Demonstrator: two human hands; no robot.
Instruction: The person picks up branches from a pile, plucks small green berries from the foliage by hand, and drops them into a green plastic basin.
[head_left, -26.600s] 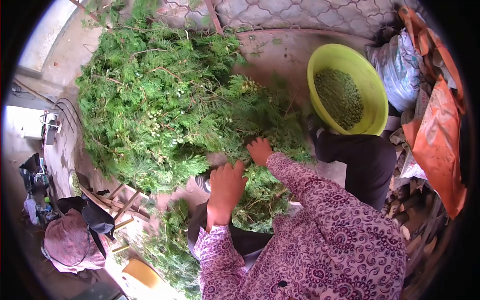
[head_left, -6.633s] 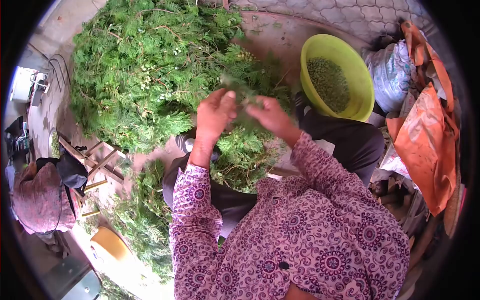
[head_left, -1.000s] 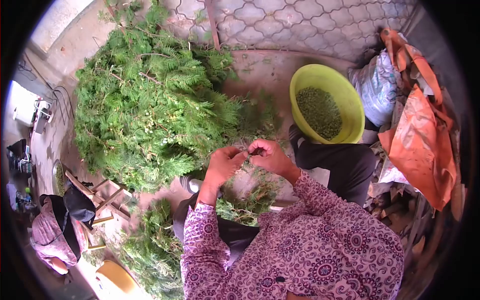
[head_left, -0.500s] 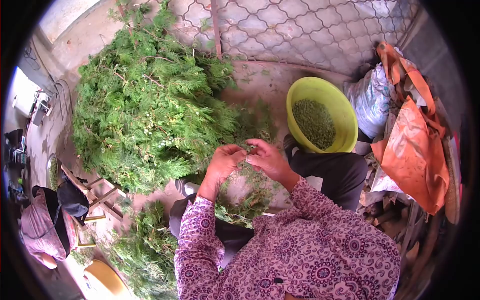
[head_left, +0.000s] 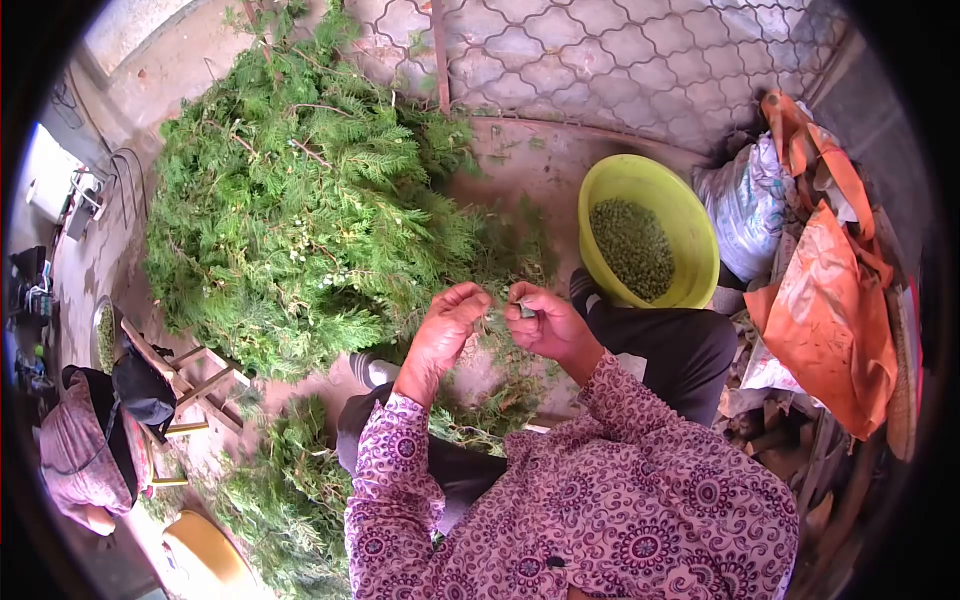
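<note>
My left hand (head_left: 447, 328) is closed in a pinch in front of the pile of feathery evergreen branches (head_left: 300, 230). Whatever lies between its fingertips is too small to make out. A short gap to the right, my right hand (head_left: 550, 325) has its fingers curled, with a small pale-green cone (head_left: 527, 311) showing between thumb and fingers. Beyond my right knee, a yellow-green basin (head_left: 708, 240) leans tilted and holds many small green cones (head_left: 635, 250).
More cut branches (head_left: 290, 500) lie by my left leg. At the right are a white woven sack (head_left: 745, 205), an orange bag (head_left: 830, 320) and firewood. A wire fence (head_left: 620, 60) stands behind. Leftward are a wooden stool (head_left: 205, 385), a yellow tub (head_left: 205, 550) and another person (head_left: 85, 445).
My hands, close together at the fingertips before, have moved apart a little. A pale-green cone now shows in the right fingers. The view has shifted slightly.
</note>
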